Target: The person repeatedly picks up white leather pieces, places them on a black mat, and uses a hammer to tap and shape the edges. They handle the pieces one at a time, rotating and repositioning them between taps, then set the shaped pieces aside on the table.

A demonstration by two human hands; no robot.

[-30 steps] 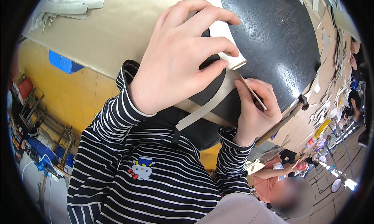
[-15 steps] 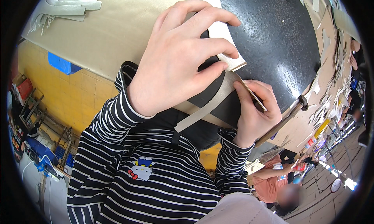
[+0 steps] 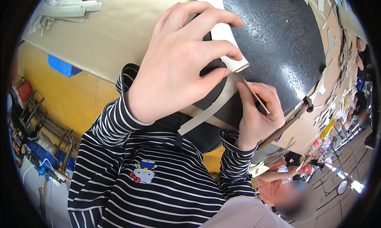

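A white leather-like strip (image 3: 225,33) lies across a black work surface (image 3: 278,37), its cut end near the middle of the view. My left hand (image 3: 182,57) arches over it, index finger and thumb closed at that end, the other fingers raised and bent. From under the white end curves a narrow grey-beige strip (image 3: 206,113), whose free tail hangs toward my striped sweater. My right hand (image 3: 262,111) pinches a thin, stiff-edged part of this strip between thumb and curled fingers, just right of my left thumb. The left palm hides part of a black, rounded shape underneath.
Beige sheet material (image 3: 115,25) covers the table at left, with a stack of pale cut strips (image 3: 71,6) at its far corner. Scraps litter the board (image 3: 317,105) at right. A blue box (image 3: 63,65) stands below the left table edge. Another person (image 3: 278,180) is at lower right.
Almost nothing differs. Both hands and the strips have shifted very slightly left, and the grips look the same.
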